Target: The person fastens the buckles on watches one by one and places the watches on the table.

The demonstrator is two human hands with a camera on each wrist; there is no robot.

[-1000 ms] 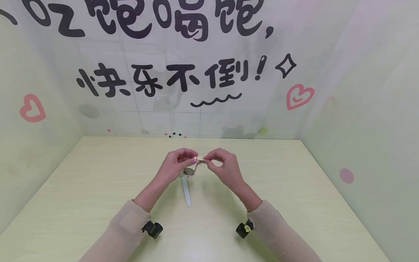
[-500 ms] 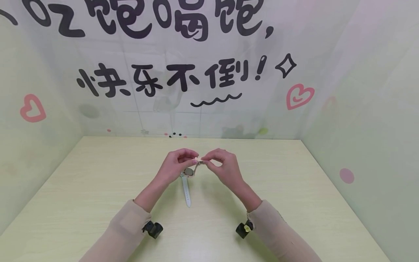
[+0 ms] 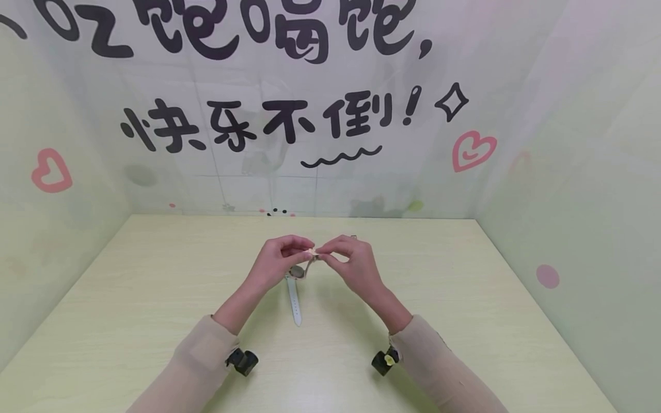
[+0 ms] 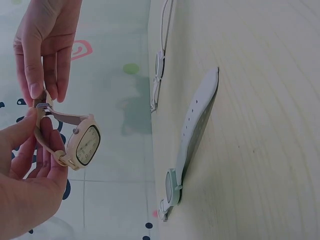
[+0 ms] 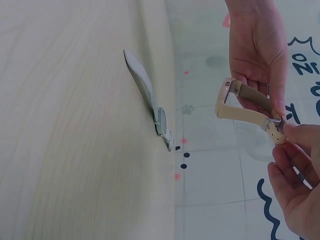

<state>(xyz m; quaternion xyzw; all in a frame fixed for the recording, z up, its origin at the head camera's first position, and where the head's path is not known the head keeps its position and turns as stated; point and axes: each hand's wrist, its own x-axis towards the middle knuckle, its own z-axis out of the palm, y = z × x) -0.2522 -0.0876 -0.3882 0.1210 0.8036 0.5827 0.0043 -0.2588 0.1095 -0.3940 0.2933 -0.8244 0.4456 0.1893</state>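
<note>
A beige-strapped wristwatch (image 4: 82,145) hangs between my two hands above the table, its strap bent into a loop. The left hand (image 3: 279,258) pinches the strap beside the metal buckle (image 5: 272,121). From the other side, the right hand (image 3: 353,261) pinches the punched strap end (image 5: 276,135) where it meets the buckle. In the head view the fingertips nearly meet and cover most of the strap. Below lies a second wristwatch (image 4: 172,187) with a pale strap (image 3: 294,301), its punched end pointing toward me; the hands and the held watch hide its case from above.
A third, white wristwatch (image 4: 159,65) lies on the table, mostly hidden behind the right hand in the head view. The light wooden table (image 3: 155,298) meets a printed backdrop (image 3: 330,189) at its rear edge, with side walls left and right.
The right fingertips have shifted slightly left toward the left hand, and less of the strap shows between them. The left hand has hardly moved.
</note>
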